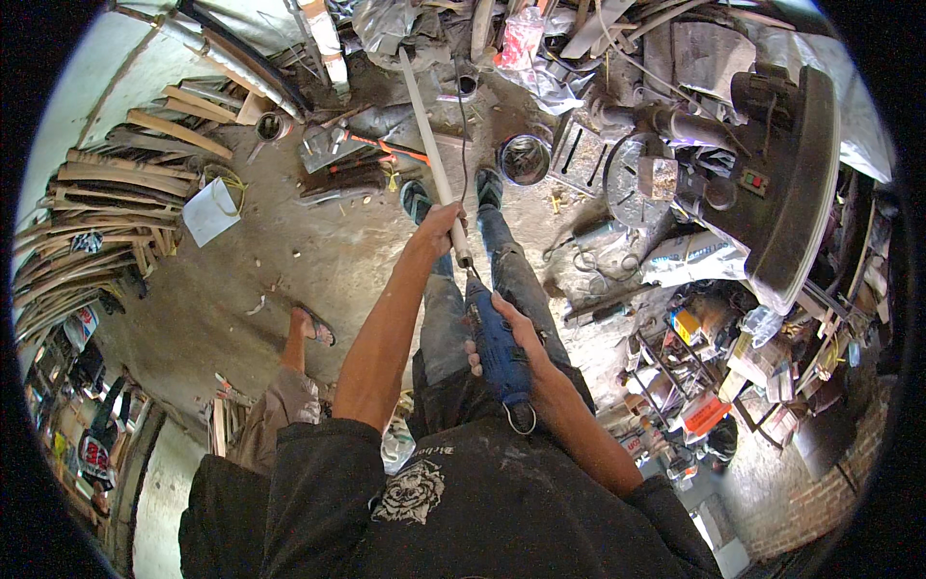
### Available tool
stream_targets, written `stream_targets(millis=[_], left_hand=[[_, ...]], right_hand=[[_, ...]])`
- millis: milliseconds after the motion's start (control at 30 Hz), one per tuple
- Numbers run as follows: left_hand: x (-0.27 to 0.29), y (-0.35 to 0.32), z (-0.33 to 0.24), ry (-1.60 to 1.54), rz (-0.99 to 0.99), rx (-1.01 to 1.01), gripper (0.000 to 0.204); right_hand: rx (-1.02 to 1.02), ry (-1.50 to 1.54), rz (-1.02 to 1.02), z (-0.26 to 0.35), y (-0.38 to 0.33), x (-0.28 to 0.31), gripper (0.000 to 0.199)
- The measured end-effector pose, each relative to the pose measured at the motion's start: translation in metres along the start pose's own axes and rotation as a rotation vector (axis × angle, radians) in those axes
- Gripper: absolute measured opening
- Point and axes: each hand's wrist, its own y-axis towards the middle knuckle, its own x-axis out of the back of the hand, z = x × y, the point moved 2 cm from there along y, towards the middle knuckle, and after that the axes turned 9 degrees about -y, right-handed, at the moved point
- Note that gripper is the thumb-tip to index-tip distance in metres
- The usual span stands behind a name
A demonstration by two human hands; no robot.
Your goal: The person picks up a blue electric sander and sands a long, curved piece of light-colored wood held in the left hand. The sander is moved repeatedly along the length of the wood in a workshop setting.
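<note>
My left hand (442,228) is wrapped round a long pale round pole (422,114) near its close end. The pole points away from me, its far end over the clutter at the back. In my right hand (519,333) is a blue rotary tool (498,349), gripped round its body. Its thin tip meets the pole's near end, which shows a dark spot like a hole; whether the tip is inside I cannot tell. A metal hanging loop stands out from the tool's rear end.
A stationary machine with a large dark curved guard (796,193) stands at right. Curved wooden pieces (125,193) are stacked along the left wall. A round bucket (525,159) and an orange-handled tool (391,148) are ahead. Another person's sandalled foot (316,326) is on my left.
</note>
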Motion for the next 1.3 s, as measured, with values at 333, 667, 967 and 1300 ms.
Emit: stream_targets(millis=[333, 667, 967, 1300], left_hand=[[0.003, 0.005, 0.004, 0.145, -0.099, -0.023, 0.018], [-0.001, -0.013, -0.006, 0.123, -0.039, -0.047, 0.022], [0.003, -0.009, -0.006, 0.094, -0.001, -0.08, 0.019], [-0.012, -0.002, 0.002, 0.15, -0.062, -0.066, 0.019]], right_hand=[[0.036, -0.005, 0.062, -0.004, 0.005, 0.003, 0.059], [-0.063, 0.033, 0.227, 0.005, 0.009, 0.016, 0.063], [-0.047, -0.042, 0.158, 0.0, 0.011, 0.017, 0.062], [0.116, -0.235, -0.16, -0.012, 0.005, -0.008, 0.058]])
